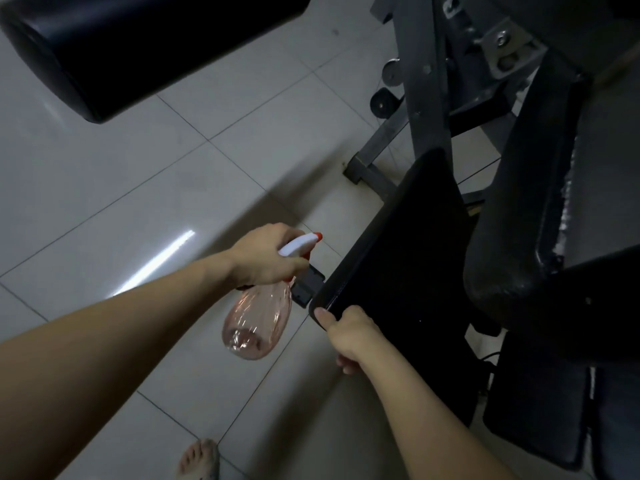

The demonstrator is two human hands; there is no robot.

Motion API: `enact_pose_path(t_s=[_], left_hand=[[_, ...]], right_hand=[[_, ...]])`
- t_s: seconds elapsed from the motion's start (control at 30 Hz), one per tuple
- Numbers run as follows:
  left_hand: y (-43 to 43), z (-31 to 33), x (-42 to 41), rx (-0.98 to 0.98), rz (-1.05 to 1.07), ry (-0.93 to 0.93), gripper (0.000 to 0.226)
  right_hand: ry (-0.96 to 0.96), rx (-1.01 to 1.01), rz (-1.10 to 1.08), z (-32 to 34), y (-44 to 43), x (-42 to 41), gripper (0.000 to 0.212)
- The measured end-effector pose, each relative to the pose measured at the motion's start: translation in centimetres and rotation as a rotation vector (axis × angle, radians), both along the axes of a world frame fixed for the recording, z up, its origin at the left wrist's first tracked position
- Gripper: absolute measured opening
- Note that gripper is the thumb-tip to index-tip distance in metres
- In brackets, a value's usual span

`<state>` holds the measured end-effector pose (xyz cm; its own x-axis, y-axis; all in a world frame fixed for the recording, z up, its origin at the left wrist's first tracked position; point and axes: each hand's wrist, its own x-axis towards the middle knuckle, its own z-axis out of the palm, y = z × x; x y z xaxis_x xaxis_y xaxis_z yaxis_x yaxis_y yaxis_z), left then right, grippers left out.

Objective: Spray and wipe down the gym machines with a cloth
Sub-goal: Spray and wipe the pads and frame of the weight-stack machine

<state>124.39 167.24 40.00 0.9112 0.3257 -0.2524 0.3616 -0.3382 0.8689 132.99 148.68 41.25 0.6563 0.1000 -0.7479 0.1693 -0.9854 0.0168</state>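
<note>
Left hand (266, 258): wrapped round the neck of the spray bottle (258, 320), fingers at the trigger.
Bottle: pink see-through body hanging down and back toward the camera, with a little liquid at the bottom.
Nozzle (317, 236): red tip aimed up and right, near the left edge of the seat pad (398, 237) but not touching it.
Right hand (349, 332): clamped on the pad's near corner, thumb on top and fingers tucked under the edge.
Pad's direction: right of the nozzle and slightly beyond it.
Pad's long axis: from the gripped corner away and up-right toward the grey frame (426, 81).
Nearer hand: the right one already on the pad, the left one just beside its edge.
Coming move, as a judgement: probably a spray across the pad's face, needing the nozzle swung a little further right.
Cloth: none visible.
Surroundings: pale tiled floor (138, 168).
</note>
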Motion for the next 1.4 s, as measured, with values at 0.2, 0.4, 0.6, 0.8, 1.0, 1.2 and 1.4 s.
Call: enact_pose_path(t_s=[0.2, 0.4, 0.6, 0.8, 1.0, 1.2, 1.4], left_hand=[[1.0, 0.8, 2.0, -0.091, -0.051, -0.036, 0.021], [1.0, 1.1, 4.4, -0.008, -0.04, -0.029, 0.011], [0.6, 1.3, 4.6, -0.101, -0.047, -0.051, 0.013], [0.1, 0.9, 4.1, -0.042, -0.027, -0.055, 0.01], [0.1, 0.9, 1.6, -0.044, -0.118, 0.021, 0.016], [-1.1, 0.2, -2.0, 0.021, -0.165, 0.13, 0.015], [-3.6, -1.0, -5.4, 0.021, -0.124, 0.206, 0.015]], right_hand=[[-0.013, 0.0, 0.024, -0.3, 0.0, 0.0, 0.064], [-0.033, -0.025, 0.061, -0.8, -0.2, 0.0, 0.067], [0.003, -0.015, 0.065, -0.6, -0.1, 0.4, 0.063], [-0.034, -0.002, 0.068, -1.2, -0.3, 0.2, 0.063], [-0.032, -0.004, 0.069, -1.1, -0.3, 0.3, 0.063], [-0.034, 0.024, 0.058, -1.1, -0.2, 0.3, 0.063], [-0.034, 0.148, -0.052, -1.4, -0.8, -0.1, 0.062]])
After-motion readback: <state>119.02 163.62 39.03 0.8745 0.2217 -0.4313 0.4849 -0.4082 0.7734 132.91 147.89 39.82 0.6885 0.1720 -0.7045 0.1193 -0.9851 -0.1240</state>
